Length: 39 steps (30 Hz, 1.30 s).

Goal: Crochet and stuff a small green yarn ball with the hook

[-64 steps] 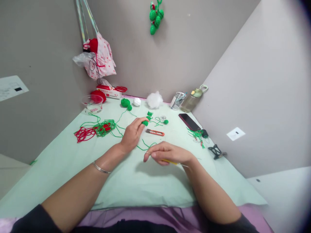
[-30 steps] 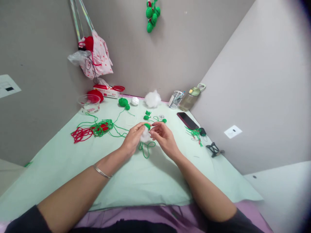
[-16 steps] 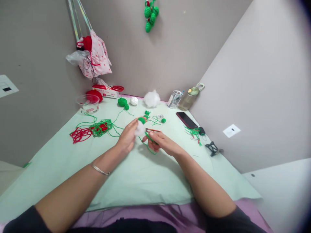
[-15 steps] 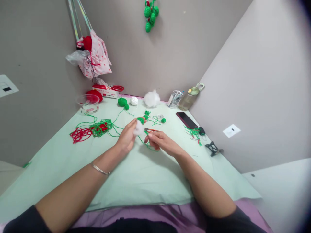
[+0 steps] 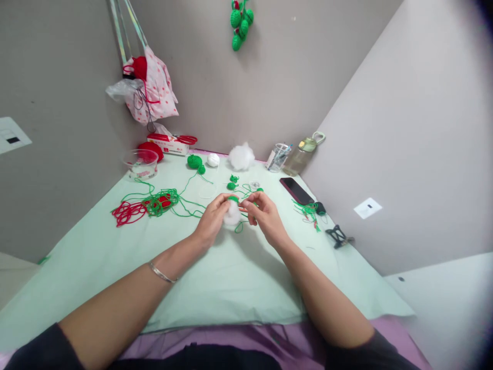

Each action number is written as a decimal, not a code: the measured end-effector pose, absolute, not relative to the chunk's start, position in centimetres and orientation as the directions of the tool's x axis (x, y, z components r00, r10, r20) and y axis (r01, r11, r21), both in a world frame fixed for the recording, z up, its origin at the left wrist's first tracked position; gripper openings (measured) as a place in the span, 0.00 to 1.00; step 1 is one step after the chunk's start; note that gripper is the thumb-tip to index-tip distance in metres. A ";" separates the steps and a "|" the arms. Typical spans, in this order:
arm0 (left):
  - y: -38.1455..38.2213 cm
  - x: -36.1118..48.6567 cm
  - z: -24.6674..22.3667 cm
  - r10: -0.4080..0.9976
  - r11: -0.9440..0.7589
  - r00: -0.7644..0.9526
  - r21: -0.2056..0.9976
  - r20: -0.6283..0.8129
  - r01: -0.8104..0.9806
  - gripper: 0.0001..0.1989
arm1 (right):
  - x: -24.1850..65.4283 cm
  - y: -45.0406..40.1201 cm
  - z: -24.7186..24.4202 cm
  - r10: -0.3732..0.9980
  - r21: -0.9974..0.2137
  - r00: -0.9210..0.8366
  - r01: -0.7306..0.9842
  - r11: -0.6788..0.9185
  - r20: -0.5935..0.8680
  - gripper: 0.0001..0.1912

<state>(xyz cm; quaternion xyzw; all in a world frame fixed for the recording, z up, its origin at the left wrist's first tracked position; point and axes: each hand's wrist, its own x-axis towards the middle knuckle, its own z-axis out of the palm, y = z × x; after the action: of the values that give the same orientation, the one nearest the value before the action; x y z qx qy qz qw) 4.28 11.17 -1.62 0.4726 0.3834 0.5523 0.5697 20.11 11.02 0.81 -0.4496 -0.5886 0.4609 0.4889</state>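
**Drawn closer together**

Moved rightward since 0.5 s ago with the left hand point(image 5: 211, 218), carrying along the green crocheted piece point(image 5: 233, 198) and white stuffing point(image 5: 231, 215); gripping only green 2.1 s ago, as far as visible. Changed, with the right hand point(image 5: 265, 215), from hanging palm-down with a yellow tool 2.1 s ago to bending fingers just beside the crocheted piece, too small to tell whether touching. Covered the orange utility knife point(image 5: 243, 209) nearly whole, after lying in plain sight 2.1 s ago. Partly hid the small green ball point(image 5: 260, 189) behind right fingertips since 0.5 s ago. Uncovered the round green piece point(image 5: 231, 186) beyond the left fingers.
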 end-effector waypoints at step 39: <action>11.5 3.8 -2.1 0.973 -0.224 0.058 0.974 0.225 -0.018 0.09 | 19.3 10.7 0.3 0.955 -0.936 -0.264 0.282 0.211 0.135 0.14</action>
<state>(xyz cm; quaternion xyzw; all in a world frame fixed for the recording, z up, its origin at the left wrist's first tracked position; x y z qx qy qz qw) 3.79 11.47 -2.12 0.5652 0.4221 0.5410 0.4579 19.32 10.73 0.34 -0.4612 -0.6706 0.4267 0.3943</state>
